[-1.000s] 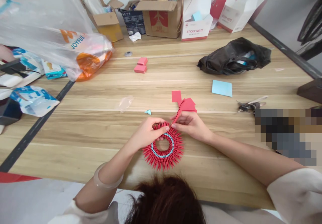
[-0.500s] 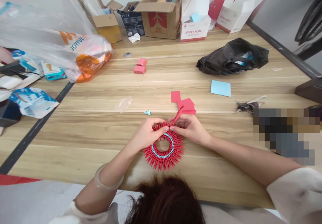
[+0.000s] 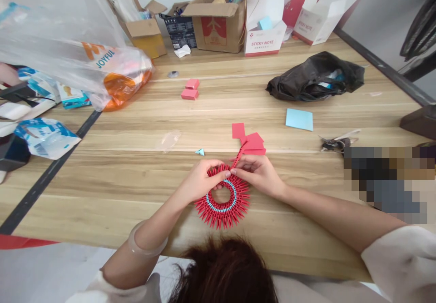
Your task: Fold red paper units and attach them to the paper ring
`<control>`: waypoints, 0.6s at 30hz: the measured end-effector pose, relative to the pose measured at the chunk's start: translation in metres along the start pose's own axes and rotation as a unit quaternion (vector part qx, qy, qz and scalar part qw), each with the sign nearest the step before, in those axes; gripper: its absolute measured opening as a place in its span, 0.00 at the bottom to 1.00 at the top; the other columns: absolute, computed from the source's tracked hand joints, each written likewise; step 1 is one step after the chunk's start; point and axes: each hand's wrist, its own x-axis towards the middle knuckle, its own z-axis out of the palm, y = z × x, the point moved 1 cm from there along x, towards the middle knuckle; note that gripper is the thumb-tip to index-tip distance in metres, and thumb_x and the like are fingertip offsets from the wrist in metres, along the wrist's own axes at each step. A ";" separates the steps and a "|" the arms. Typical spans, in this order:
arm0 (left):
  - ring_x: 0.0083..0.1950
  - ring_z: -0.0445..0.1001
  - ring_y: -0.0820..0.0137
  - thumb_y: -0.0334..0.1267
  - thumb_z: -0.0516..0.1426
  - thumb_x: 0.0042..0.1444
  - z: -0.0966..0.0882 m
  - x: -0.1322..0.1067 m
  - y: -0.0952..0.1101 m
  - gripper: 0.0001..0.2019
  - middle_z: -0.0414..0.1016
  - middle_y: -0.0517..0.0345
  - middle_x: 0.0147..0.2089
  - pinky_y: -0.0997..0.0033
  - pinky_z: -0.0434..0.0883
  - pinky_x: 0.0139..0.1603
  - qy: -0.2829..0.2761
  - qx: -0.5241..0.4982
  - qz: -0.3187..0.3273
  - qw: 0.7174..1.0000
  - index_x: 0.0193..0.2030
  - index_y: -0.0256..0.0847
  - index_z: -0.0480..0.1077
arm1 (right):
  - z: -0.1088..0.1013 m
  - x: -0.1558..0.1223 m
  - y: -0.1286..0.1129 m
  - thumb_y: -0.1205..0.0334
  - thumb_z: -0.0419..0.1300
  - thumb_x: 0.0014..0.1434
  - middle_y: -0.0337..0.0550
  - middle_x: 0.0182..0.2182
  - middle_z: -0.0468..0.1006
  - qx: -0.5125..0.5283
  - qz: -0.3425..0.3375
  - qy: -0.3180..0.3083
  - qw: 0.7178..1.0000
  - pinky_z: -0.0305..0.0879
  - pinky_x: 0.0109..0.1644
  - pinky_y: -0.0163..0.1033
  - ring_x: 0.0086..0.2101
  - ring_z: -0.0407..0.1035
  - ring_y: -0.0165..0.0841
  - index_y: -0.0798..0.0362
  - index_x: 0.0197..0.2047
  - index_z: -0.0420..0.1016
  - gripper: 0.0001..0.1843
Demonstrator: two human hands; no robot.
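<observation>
A round, spiky origami ring of folded red paper pieces, with a light blue band around its hole, is between my hands above the table. My left hand pinches its upper left rim, thumb on top. At the upper right rim, my right hand has its fingers closed around the base of a thin red strip of stacked folded pieces that sticks up from the ring. Just beyond the strip lie several red paper squares. A small folded blue paper piece rests to the upper left.
Two pink paper blocks, a light blue note pad and a black plastic bag lie farther back. Cardboard boxes and a sticky note box line the wall. A plastic shopping bag stands at left.
Both hands stay on the ring in nearly the same place. The red strip has tilted slightly, and the ring has shifted a touch to the right.
</observation>
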 end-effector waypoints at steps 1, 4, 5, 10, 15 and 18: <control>0.26 0.70 0.75 0.46 0.56 0.55 0.000 0.000 0.000 0.14 0.72 0.56 0.30 0.75 0.70 0.27 0.002 0.006 0.000 1.000 0.36 0.34 0.70 | 0.000 0.000 0.000 0.57 0.64 0.52 0.43 0.29 0.79 0.006 -0.003 -0.001 1.000 0.72 0.35 0.39 0.30 0.74 0.31 0.54 0.37 0.76 0.11; 0.26 0.71 0.75 0.46 0.56 0.55 0.000 -0.001 0.000 0.14 0.72 0.56 0.30 0.75 0.69 0.27 0.007 0.021 -0.001 1.000 0.36 0.34 0.70 | 0.001 -0.001 0.001 0.58 0.64 0.52 0.41 0.30 0.78 0.030 -0.006 -0.009 0.999 0.73 0.38 0.40 0.32 0.74 0.32 0.54 0.36 0.77 0.09; 0.26 0.71 0.75 0.46 0.56 0.55 -0.001 -0.001 0.000 0.14 0.72 0.56 0.31 0.75 0.69 0.27 0.007 0.025 -0.001 1.000 0.36 0.34 0.70 | 0.001 -0.001 0.001 0.58 0.64 0.52 0.41 0.29 0.78 0.037 -0.003 -0.010 0.999 0.73 0.39 0.40 0.33 0.74 0.32 0.53 0.36 0.76 0.09; 0.26 0.71 0.74 0.47 0.55 0.56 0.000 -0.003 0.001 0.15 0.70 0.59 0.29 0.75 0.69 0.27 0.004 0.045 -0.001 0.999 0.35 0.35 0.69 | 0.001 0.000 -0.001 0.60 0.65 0.51 0.40 0.30 0.78 0.068 0.015 0.016 0.997 0.73 0.37 0.37 0.31 0.74 0.30 0.53 0.37 0.76 0.10; 0.26 0.71 0.74 0.47 0.55 0.55 0.000 -0.003 0.005 0.14 0.69 0.59 0.28 0.74 0.68 0.28 0.005 0.045 -0.009 0.999 0.35 0.35 0.68 | -0.001 0.003 -0.003 0.60 0.66 0.49 0.41 0.30 0.78 0.076 0.024 0.063 0.995 0.73 0.33 0.38 0.28 0.74 0.30 0.54 0.39 0.74 0.13; 0.26 0.70 0.75 0.45 0.56 0.54 -0.001 -0.002 0.005 0.14 0.70 0.58 0.30 0.75 0.68 0.28 0.003 0.009 -0.010 1.000 0.38 0.35 0.69 | -0.005 0.007 -0.003 0.60 0.66 0.49 0.39 0.27 0.77 0.097 0.013 0.094 0.991 0.73 0.33 0.37 0.27 0.73 0.30 0.55 0.39 0.73 0.14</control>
